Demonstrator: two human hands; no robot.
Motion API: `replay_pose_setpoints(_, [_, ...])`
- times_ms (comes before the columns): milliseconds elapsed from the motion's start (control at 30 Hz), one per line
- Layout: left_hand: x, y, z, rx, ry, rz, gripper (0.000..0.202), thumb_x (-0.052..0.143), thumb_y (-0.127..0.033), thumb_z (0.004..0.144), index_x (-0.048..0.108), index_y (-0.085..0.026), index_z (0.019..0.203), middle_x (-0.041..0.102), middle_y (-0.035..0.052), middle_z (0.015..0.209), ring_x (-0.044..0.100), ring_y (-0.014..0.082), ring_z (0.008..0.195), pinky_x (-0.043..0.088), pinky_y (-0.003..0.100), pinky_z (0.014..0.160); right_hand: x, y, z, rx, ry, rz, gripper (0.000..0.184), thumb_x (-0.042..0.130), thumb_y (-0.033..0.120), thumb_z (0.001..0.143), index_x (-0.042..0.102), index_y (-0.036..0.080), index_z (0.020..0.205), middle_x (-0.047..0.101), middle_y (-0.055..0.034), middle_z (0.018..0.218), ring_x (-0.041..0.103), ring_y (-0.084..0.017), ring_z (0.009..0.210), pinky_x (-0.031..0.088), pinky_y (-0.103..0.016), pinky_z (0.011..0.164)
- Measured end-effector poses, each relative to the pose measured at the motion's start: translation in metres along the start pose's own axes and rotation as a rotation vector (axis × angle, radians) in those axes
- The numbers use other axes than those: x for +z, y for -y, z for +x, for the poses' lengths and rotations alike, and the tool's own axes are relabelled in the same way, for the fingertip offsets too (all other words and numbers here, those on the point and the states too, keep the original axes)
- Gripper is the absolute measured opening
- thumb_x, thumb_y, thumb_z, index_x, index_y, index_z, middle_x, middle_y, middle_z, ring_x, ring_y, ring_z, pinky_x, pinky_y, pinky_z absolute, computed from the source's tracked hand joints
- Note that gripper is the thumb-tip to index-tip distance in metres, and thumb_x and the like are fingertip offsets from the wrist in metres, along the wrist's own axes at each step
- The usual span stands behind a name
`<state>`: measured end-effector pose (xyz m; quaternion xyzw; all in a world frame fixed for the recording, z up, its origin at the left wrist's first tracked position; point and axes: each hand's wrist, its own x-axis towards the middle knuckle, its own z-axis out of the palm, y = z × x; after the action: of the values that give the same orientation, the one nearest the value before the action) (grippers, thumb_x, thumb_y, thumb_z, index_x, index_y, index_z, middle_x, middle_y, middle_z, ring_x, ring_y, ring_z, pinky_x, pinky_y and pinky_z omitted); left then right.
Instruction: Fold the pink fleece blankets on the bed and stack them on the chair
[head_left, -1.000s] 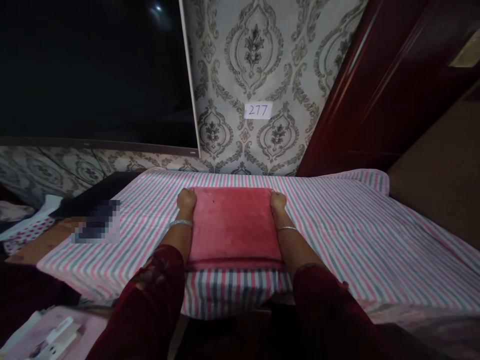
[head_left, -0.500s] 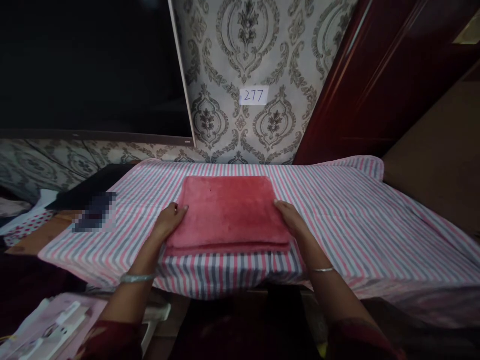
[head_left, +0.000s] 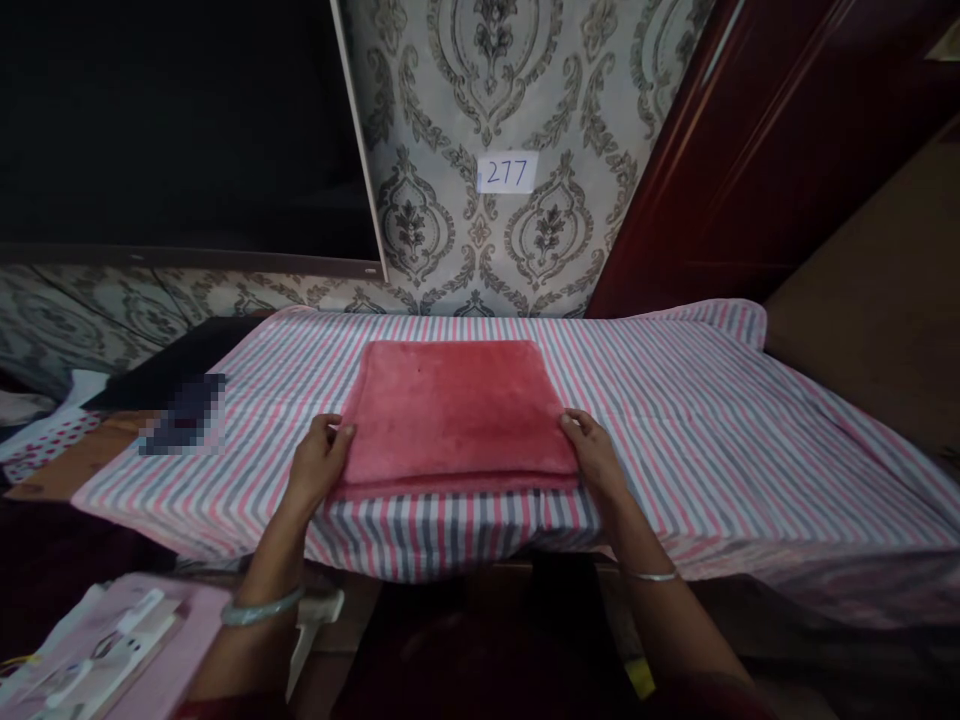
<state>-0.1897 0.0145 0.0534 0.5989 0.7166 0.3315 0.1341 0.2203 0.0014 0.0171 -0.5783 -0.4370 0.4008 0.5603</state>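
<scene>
A folded pink plush cloth (head_left: 461, 410) lies flat near the front edge of a table spread with a striped cloth (head_left: 697, 430). Its layers show along the near side. My left hand (head_left: 319, 460) is at its left edge, thumb against the plush and fingers curled at the side. At the right edge, my right hand (head_left: 596, 455) has its thumb and fingers bent around the border. The fingertips of both hands are partly hidden.
A pixelated dark item (head_left: 184, 415) rests on the table's left end. Behind stand a large dark screen (head_left: 180, 130), a patterned wall with a paper label (head_left: 507, 172) and a dark red door (head_left: 720, 180). A pink surface (head_left: 180, 650) with white items is at lower left.
Both hands have slid toward me along the cloth's sides, and my left hand has also shifted outward. The folded cloth keeps its place on the table. The camera view has tilted slightly.
</scene>
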Motion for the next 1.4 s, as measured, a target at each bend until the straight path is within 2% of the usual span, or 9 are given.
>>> replay_pose_setpoints(133, [0.0,0.01,-0.025,0.02,-0.007,-0.016,0.053,0.052,-0.067,0.076,0.055,-0.025,0.107,0.064,0.0006,0.074,0.063,0.0245,0.067,0.048,0.034,0.062,-0.007,-0.003,-0.033,-0.099,0.085,-0.007,0.08,0.073,0.056,0.079,0.045,0.024,0.147,0.072,-0.0032,0.095,0.066,-0.021,0.082,0.053,-0.031,0.073])
replay_pose_setpoints(333, [-0.001,0.018,-0.036,0.013,0.031,-0.035,0.046,0.047,-0.067,0.08,0.053,-0.025,0.097,0.067,0.0043,0.082,0.066,0.0273,0.078,0.055,0.04,0.073,-0.019,-0.015,-0.043,-0.214,0.071,-0.23,0.059,0.061,0.056,0.086,0.064,0.019,0.132,0.072,-0.0103,0.118,0.067,-0.023,0.095,0.054,-0.034,0.081])
replay_pose_setpoints(500, [-0.027,0.009,-0.004,0.115,-0.041,-0.053,0.071,0.045,-0.069,0.084,0.053,-0.017,0.132,0.068,0.0133,0.121,0.068,0.0289,0.106,0.058,0.043,0.087,-0.036,0.014,-0.008,-0.291,-0.151,-0.415,0.054,0.052,0.054,0.09,0.07,0.017,0.125,0.074,-0.0127,0.107,0.069,-0.026,0.095,0.055,-0.043,0.088])
replay_pose_setpoints(567, [-0.027,-0.016,0.022,0.248,-0.106,0.013,0.069,0.039,-0.061,0.09,0.05,-0.015,0.14,0.059,0.0151,0.142,0.058,0.0294,0.13,0.049,0.045,0.108,-0.02,0.041,0.019,-0.45,-0.205,-0.424,0.056,0.049,0.051,0.092,0.066,0.015,0.131,0.069,-0.0172,0.126,0.065,-0.028,0.114,0.052,-0.047,0.099])
replay_pose_setpoints(667, [-0.005,-0.077,0.067,0.423,0.05,0.137,0.063,0.037,-0.042,0.095,0.045,-0.008,0.147,0.048,0.0168,0.155,0.042,0.0267,0.146,0.03,0.042,0.124,0.036,0.085,0.066,-0.583,-0.071,-0.541,0.054,0.043,0.04,0.096,0.06,0.012,0.139,0.06,-0.0178,0.142,0.056,-0.028,0.132,0.044,-0.048,0.11])
replay_pose_setpoints(767, [0.032,-0.139,0.104,0.442,0.137,0.317,0.062,0.041,-0.037,0.096,0.041,-0.007,0.151,0.037,0.0185,0.163,0.029,0.0294,0.153,0.025,0.043,0.125,0.101,0.115,0.105,-0.528,0.057,-0.796,0.047,0.044,0.03,0.098,0.061,0.013,0.139,0.061,-0.0158,0.142,0.053,-0.027,0.135,0.039,-0.045,0.114])
replay_pose_setpoints(867, [0.065,-0.168,0.124,0.369,0.192,0.439,0.062,0.038,-0.038,0.1,0.038,-0.008,0.154,0.029,0.0189,0.166,0.02,0.0312,0.156,0.02,0.049,0.126,0.144,0.119,0.126,-0.366,0.087,-1.05,0.043,0.045,0.033,0.103,0.061,0.016,0.139,0.061,-0.015,0.142,0.052,-0.028,0.134,0.037,-0.045,0.113])
replay_pose_setpoints(1100, [0.111,-0.126,0.131,0.311,0.242,0.558,0.063,0.025,-0.046,0.104,0.043,-0.008,0.151,0.043,0.0216,0.158,0.032,0.0335,0.151,0.023,0.055,0.122,0.156,0.063,0.128,-0.273,0.039,-1.189,0.044,0.038,0.036,0.106,0.072,0.013,0.121,0.07,-0.017,0.125,0.056,-0.031,0.125,0.03,-0.048,0.109])
replay_pose_setpoints(1400, [0.118,-0.118,0.13,0.375,0.2,0.578,0.061,0.026,-0.045,0.105,0.05,-0.006,0.145,0.055,0.022,0.147,0.045,0.0352,0.139,0.029,0.053,0.115,0.154,0.05,0.133,-0.321,0.023,-1.22,0.044,0.036,0.037,0.106,0.072,0.016,0.119,0.072,-0.0147,0.122,0.058,-0.029,0.12,0.031,-0.043,0.102])
